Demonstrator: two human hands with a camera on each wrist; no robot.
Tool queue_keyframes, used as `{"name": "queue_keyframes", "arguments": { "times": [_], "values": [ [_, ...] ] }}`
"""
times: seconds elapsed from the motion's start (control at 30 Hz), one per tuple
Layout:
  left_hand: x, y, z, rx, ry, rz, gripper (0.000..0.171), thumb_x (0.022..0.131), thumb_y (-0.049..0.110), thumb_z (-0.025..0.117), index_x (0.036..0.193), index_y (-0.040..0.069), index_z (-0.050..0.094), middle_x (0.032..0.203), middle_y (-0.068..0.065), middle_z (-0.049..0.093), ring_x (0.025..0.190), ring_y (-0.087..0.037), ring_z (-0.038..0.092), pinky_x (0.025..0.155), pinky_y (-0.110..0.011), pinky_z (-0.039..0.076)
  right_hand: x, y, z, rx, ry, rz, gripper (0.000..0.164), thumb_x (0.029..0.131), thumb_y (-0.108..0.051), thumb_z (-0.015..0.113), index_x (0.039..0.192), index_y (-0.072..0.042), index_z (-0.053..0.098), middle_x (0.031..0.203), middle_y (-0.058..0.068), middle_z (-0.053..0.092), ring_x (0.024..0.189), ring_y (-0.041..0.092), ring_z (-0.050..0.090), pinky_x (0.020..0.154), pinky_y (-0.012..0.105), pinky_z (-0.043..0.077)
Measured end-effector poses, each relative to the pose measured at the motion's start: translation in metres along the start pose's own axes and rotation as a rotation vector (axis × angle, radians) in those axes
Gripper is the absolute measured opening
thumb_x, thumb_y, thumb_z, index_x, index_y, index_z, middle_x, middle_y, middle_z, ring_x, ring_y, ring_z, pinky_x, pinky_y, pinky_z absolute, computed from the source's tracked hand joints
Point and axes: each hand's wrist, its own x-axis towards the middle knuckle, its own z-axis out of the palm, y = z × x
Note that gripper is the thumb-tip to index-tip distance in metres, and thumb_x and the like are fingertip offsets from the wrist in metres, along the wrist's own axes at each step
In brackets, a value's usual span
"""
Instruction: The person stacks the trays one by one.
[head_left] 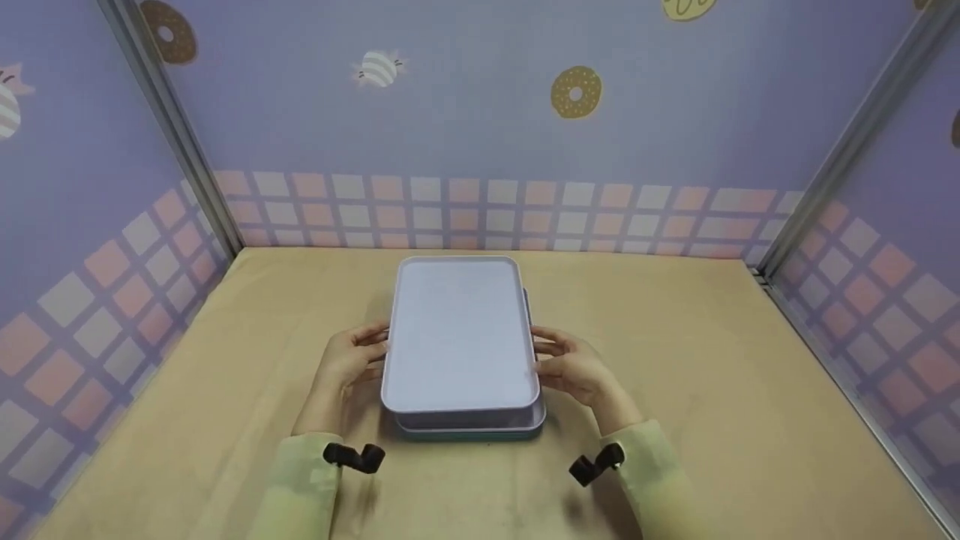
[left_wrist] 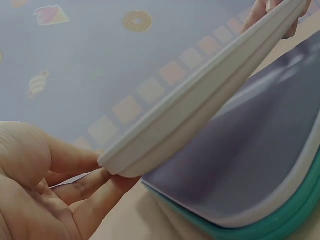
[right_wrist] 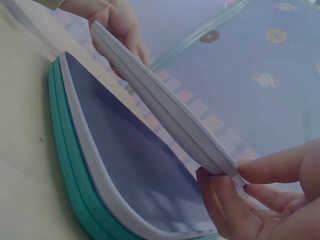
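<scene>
A white, shallow rectangular tray (head_left: 461,337) with rounded corners is held up by both hands, one at each long side. My left hand (head_left: 349,356) pinches its left rim, thumb above and fingertips below, as the left wrist view shows. The right hand (head_left: 576,364) pinches the opposite rim in the same way. Beneath the raised tray, with a gap between, lies another white-rimmed tray (right_wrist: 135,150) whose inside looks grey in shadow. Under that one are teal layers (right_wrist: 65,150), stacked flush; how many trays they make, I cannot tell.
The stack sits on a tan cloth-covered table (head_left: 225,405). A purple wall (head_left: 480,135) with printed donuts, candies and a checked band closes off the back, with similar panels at left and right. Metal posts (head_left: 180,135) stand at the corners.
</scene>
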Motion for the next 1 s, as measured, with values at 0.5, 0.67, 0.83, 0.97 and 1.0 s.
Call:
{"name": "queue_keyframes", "arguments": {
  "times": [0.5,0.67,0.83,0.97,1.0],
  "values": [
    [0.002,-0.015,0.02,0.084,0.025,0.069,0.045,0.097,-0.008,0.058,0.142,-0.012,0.054,0.136,-0.032,0.061,0.087,-0.012,0.07,0.078,-0.03,0.062,0.0,0.007,-0.009,-0.068,0.094,0.057,0.074,0.084,0.017,0.061,0.154,0.001,0.042,0.112,0.01,0.061,0.087,0.015,0.064,0.074,0.025,0.059],
    [0.002,-0.016,0.022,0.118,0.047,0.084,0.043,0.096,-0.008,0.059,0.139,-0.012,0.057,0.132,-0.033,0.063,0.093,-0.017,0.07,0.081,-0.031,0.061,0.002,0.011,-0.009,-0.087,0.107,0.074,0.074,0.083,0.017,0.062,0.153,0.002,0.043,0.102,0.005,0.059,0.083,0.013,0.061,0.071,0.023,0.058],
    [0.003,-0.02,0.024,0.166,0.068,0.096,0.042,0.095,-0.008,0.059,0.137,-0.011,0.059,0.13,-0.032,0.065,0.099,-0.021,0.069,0.084,-0.031,0.061,0.001,0.013,-0.008,-0.1,0.119,0.085,0.072,0.083,0.017,0.063,0.152,0.002,0.045,0.097,0.003,0.059,0.08,0.012,0.06,0.068,0.023,0.057],
    [0.002,-0.022,0.026,0.203,0.083,0.096,0.042,0.095,-0.009,0.058,0.137,-0.01,0.06,0.125,-0.03,0.067,0.098,-0.021,0.067,0.078,-0.026,0.058,0.001,0.014,-0.008,-0.117,0.136,0.09,0.072,0.083,0.017,0.064,0.151,0.002,0.047,0.095,0.003,0.059,0.078,0.013,0.059,0.067,0.023,0.057],
    [0.002,-0.022,0.026,0.212,0.088,0.096,0.042,0.095,-0.009,0.057,0.137,-0.011,0.06,0.125,-0.03,0.067,0.099,-0.022,0.066,0.078,-0.026,0.058,0.0,0.014,-0.007,-0.124,0.14,0.089,0.072,0.082,0.016,0.064,0.15,0.002,0.047,0.095,0.004,0.059,0.078,0.013,0.059,0.067,0.024,0.057]
  ]
}}
